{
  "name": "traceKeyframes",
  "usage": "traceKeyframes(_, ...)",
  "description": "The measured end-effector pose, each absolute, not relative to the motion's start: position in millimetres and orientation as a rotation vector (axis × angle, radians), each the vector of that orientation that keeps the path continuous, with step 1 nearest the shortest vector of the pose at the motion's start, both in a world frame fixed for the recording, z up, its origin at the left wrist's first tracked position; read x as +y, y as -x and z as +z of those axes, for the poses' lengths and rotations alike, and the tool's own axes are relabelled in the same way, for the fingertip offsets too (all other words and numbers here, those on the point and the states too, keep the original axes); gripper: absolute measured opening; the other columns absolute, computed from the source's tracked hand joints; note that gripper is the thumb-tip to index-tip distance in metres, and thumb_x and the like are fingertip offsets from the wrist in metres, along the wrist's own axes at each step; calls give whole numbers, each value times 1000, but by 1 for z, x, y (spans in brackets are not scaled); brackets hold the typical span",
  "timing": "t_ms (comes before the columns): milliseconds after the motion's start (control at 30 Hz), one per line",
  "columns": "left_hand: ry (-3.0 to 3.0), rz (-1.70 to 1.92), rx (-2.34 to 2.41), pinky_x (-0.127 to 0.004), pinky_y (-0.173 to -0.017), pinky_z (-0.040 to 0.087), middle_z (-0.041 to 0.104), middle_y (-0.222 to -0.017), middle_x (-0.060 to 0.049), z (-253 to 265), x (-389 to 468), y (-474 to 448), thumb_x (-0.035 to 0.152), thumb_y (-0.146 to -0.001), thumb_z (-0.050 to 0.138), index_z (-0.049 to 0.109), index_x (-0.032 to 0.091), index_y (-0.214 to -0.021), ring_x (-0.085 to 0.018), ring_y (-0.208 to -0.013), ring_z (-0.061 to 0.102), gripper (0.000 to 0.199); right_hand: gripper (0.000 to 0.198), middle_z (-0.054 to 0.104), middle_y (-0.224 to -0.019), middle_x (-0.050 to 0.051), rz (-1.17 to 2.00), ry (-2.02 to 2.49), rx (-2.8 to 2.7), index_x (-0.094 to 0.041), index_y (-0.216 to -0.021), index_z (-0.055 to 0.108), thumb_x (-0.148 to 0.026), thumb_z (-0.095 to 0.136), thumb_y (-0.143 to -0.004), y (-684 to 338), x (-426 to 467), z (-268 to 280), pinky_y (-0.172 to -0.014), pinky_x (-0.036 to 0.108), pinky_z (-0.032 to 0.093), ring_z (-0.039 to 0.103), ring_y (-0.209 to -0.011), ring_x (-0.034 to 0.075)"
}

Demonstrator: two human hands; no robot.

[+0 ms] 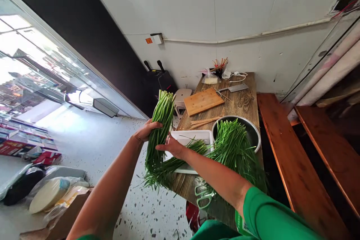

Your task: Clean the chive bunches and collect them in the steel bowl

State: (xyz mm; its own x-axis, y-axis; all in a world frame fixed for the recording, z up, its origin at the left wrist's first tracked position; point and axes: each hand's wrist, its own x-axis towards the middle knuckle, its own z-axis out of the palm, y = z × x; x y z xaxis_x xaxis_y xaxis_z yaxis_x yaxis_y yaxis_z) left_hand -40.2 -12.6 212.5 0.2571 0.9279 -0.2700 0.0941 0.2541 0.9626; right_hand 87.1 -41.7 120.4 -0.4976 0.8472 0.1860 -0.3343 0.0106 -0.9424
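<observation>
Bunch of greens (161,120): one, held off the left side of the tray (194,134), roughly upright, pale stem ends up, leaf tips trailing down.
Left hand (147,129): left of the tray, closed around the bunch, thumb across the stems.
Right hand (174,147): over the tray's left part, thumb against the leaves; whether the fingers close on them, cannot tell.
Small lot (198,147): in the tray, lying slantwise, stem ends to the right.
Scissors (203,195): in front of the tray, green handles showing, in neither hand.
Board (204,101): bare, beyond the tray.
Cleaver (238,88): farther beyond the tray, to the right.
Heap (233,144): right of the tray, in and over the near side of the bowl (257,133), leaves loose.
Progress, as judged: held stems look evenly gathered; the lot looks partly ordered; the heap, the largest share, appears left to handle.
</observation>
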Motion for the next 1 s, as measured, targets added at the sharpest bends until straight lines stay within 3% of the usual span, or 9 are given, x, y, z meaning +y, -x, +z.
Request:
traceKeyframes(133, -1034, 1018, 1116, -29, -53, 50, 64, -59, -6, 231, -59, 25, 27, -64, 57, 63, 8, -79, -17, -52, 58, 25, 63, 64, -104, 5, 1520, 655, -1373, -17, -108, 55, -41, 79, -55, -82, -95, 142, -83, 31, 49, 58, -96, 19)
traceKeyframes(267, -936, 1252, 917, -30, -56, 51, 65, -64, -6, 224, -128, 26, 34, -64, 52, 64, 7, -95, -19, -60, 61, 43, 32, 66, -85, 5, 1279, 925, -1579, -14, -90, 61, -36, 66, -67, -84, -167, 159, -69, 28, 48, 60, -77, 18)
traceKeyframes(367, -899, 1350, 762, -35, -68, 52, 68, -79, -9, 207, -186, 34, 40, -66, 49, 57, 7, -116, -24, -78, 64, 60, 21, 66, -75, 4, 1152, 1078, -1758, -15, -84, 62, -30, 61, -69, -81, -223, 160, -61, 26, 45, 59, -68, 16)
traceKeyframes(533, -861, 1325, 653, -47, -87, 46, 63, -113, -14, 181, -279, 60, 58, -67, 52, 43, 15, -133, -33, -108, 56, 80, 24, 68, -76, 5, 1103, 1142, -1917, -15, -90, 63, -24, 59, -68, -61, -296, 147, -58, 25, 42, 61, -67, 17)
traceKeyframes(667, -942, 1393, 603, -51, -94, 40, 52, -131, -17, 162, -337, 78, 79, -50, 60, 46, 19, -130, -39, -120, 46, 101, 24, 70, -82, 7, 1069, 1185, -1977, -15, -92, 64, -22, 57, -70, -40, -341, 138, -61, 25, 43, 64, -74, 19)
traceKeyframes(733, -993, 1419, 605, -50, -96, 40, 49, -134, -16, 152, -358, 84, 74, -47, 68, 53, 18, -124, -40, -122, 44, 96, 23, 70, -82, 7, 1067, 1185, -2022, -16, -92, 64, -23, 57, -71, -30, -360, 134, -60, 25, 43, 64, -75, 19)
traceKeyframes(800, -1020, 1410, 624, -48, -96, 41, 53, -131, -16, 144, -374, 87, 57, -53, 76, 58, 16, -118, -39, -121, 46, 79, 21, 69, -81, 7, 1082, 1160, -2102, -15, -89, 64, -24, 57, -72, -24, -376, 130, -58, 25, 42, 63, -73, 19)
traceKeyframes(900, -984, 1386, 672, -46, -92, 45, 63, -115, -15, 133, -390, 92, 29, -61, 75, 61, 13, -114, -36, -112, 55, 57, 18, 68, -78, 7, 1108, 1086, -2250, -16, -83, 66, -28, 58, -73, -20, -393, 126, -58, 25, 42, 62, -71, 19)
traceKeyframes(1000, -853, 1365, 742, -37, -78, 52, 70, -94, -12, 124, -399, 100, 24, -64, 71, 63, 10, -108, -28, -90, 65, 47, 26, 68, -78, 6, 1132, 1008, -2359, -17, -87, 67, -38, 61, -73, -25, -398, 128, -56, 24, 41, 62, -70, 18)
